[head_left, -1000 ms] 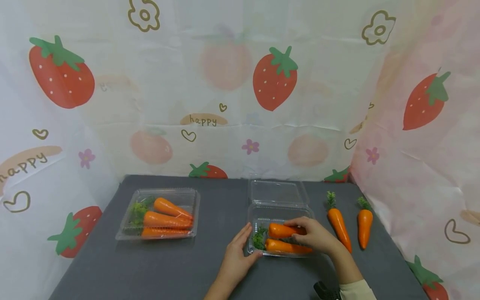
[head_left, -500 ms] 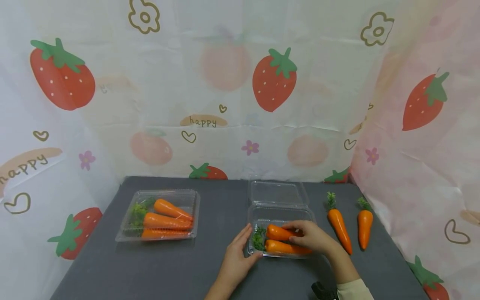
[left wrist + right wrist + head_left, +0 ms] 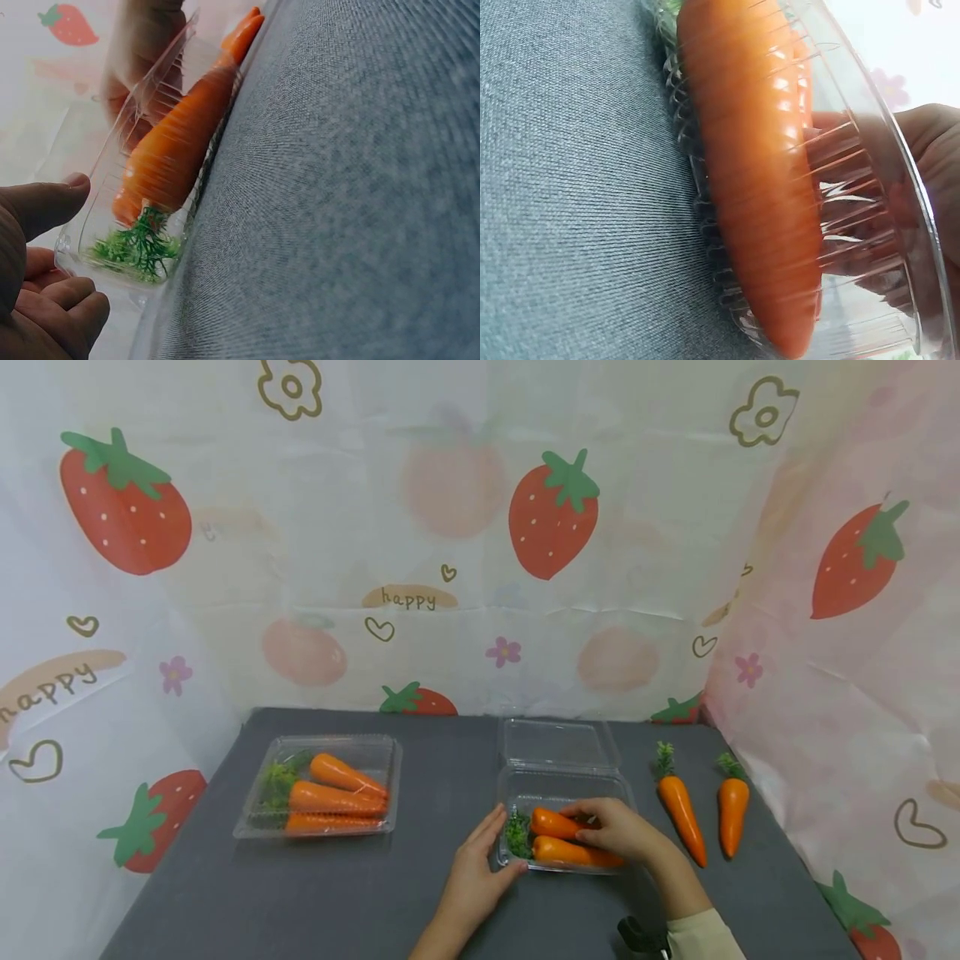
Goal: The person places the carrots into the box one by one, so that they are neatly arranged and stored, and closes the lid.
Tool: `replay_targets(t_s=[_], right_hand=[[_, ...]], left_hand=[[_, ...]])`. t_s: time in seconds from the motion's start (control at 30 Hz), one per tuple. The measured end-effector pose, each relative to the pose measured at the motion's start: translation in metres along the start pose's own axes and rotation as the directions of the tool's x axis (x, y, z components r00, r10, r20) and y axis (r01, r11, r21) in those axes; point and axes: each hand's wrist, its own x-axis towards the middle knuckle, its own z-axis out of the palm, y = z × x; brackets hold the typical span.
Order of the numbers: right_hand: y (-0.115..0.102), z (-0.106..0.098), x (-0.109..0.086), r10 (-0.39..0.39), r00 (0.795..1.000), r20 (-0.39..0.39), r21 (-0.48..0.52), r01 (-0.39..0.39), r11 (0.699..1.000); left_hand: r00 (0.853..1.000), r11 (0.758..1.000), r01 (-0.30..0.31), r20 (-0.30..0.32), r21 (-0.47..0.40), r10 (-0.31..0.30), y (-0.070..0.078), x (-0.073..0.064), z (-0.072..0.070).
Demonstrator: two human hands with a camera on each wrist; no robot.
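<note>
An open clear plastic clamshell box (image 3: 566, 786) lies on the dark table, its lid folded back. In it, two orange carrots lie side by side, green tops to the left. My right hand (image 3: 622, 832) reaches in and holds the rear carrot (image 3: 549, 822) between thumb and fingers. The front carrot (image 3: 573, 852) lies along the near wall. My left hand (image 3: 474, 875) rests against the box's left end, fingers extended along it and thumb at the near corner. Through the plastic, the left wrist view shows a carrot (image 3: 176, 154) and green leaves (image 3: 146, 244).
On the left stands a closed clear box (image 3: 258, 831) with several carrots (image 3: 337, 799) inside. Two loose carrots (image 3: 681, 818) lie to the right of the open box. Strawberry-printed cloth (image 3: 420, 535) encloses the table (image 3: 337, 902) at the back and sides.
My right hand has shifted slightly left, and the rear carrot has slid left with it toward the leaves. My left hand stays at the box's end.
</note>
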Motion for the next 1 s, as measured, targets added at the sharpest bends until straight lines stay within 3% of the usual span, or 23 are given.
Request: replay_targets(t_s=[0.63,1.0], right_hand=[[-0.0056,0.0029,0.0031,0.025,1.0,-0.002,-0.037,-0.025,0.999],[-0.0041,0.0057,0.0062,0.036,0.998,-0.045,-0.019,-0.037,0.999]], left_hand=[[0.999,0.999,-0.034,-0.019,-0.001,0.034,-0.0012,0.0007,-0.0002],[1.0,1.0,-0.006,-0.005,0.001,0.006,0.0011,0.0001,-0.0004]])
